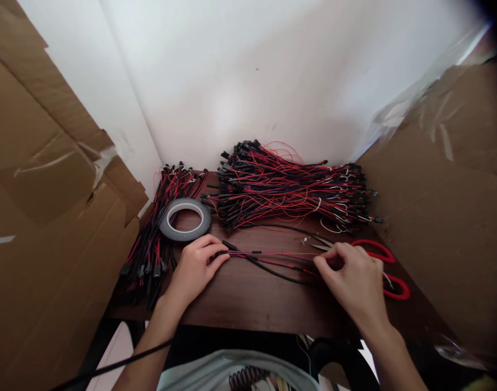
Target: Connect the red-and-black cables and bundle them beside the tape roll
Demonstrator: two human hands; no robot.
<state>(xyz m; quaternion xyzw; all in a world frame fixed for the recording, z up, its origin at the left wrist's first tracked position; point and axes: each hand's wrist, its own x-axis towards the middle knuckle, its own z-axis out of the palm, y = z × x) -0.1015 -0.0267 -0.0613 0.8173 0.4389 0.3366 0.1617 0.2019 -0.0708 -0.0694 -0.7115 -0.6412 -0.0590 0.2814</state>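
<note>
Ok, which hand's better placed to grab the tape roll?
Left hand, probably: the tape roll lies just beyond its fingers. The right hand sits farther off, by the scissors. Both pinch the wires.

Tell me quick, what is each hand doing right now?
Left hand: closed, pinching one end of the wires.
Right hand: closed, pinching the other end, beside the scissors.

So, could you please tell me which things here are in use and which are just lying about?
In use: left hand, right hand, the wires stretched between them.
Lying about: tape, scissors, wire pile, side bundle, cardboard.
</note>
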